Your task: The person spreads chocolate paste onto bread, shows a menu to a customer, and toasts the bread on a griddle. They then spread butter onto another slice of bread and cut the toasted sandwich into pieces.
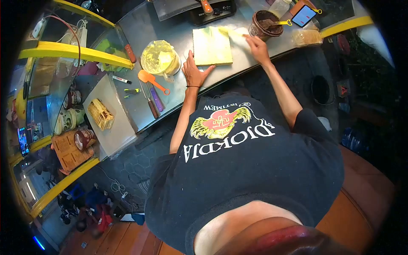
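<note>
A square slab of bread (212, 47) with a pale yellow top lies on the metal counter (178, 12). My left hand (195, 73) rests at its lower left corner, fingers spread, thumb along the near edge. To the right of the bread, my right hand (257, 49) has its fingers closed round the handle end of a yellow-smeared spreader (233, 34), whose tip reaches over the top of the slab. Left of my left hand stands a clear tub (160, 58) of yellow spread. An orange spatula (152, 80) lies beside the tub.
A brown bucket (266, 26) with a utensil and a phone (304, 16) are at the upper right. A black griddle (212, 12) stands behind the bread. Knives (149, 102) and a marker (122, 79) lie left. Sliced bread (101, 114) sits on a side board (117, 131).
</note>
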The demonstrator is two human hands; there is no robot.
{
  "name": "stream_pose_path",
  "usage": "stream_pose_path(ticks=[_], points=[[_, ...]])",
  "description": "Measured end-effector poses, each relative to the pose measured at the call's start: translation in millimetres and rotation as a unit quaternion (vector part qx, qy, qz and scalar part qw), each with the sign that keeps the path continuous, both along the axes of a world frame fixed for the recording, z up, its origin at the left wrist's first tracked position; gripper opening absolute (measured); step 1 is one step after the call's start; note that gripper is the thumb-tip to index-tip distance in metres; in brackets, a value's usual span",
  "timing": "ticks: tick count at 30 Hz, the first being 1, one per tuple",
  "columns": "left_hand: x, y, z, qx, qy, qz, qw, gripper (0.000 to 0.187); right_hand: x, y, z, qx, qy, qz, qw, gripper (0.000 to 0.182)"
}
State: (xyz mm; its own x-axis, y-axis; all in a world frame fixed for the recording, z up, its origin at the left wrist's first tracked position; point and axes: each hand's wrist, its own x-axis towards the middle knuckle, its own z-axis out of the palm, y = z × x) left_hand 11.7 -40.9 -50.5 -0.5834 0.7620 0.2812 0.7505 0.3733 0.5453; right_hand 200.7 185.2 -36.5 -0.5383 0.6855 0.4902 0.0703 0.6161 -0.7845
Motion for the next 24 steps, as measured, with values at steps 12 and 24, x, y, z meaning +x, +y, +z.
stream_pose_path(ticks=[12, 24], points=[[2.7, -0.4, -3.0, 0.014, -0.018, 0.008, 1.000, 0.116, 4.3, -25.3, 13.8, 0.126, -0.219, 0.007, 0.967, 0.027], [1.6, -2.1, -1.5, -0.001, -0.018, 0.013, 1.000, 0.114, -5.6, 7.7, -33.2, -0.200, -0.097, -0.098, 0.970, 0.027]])
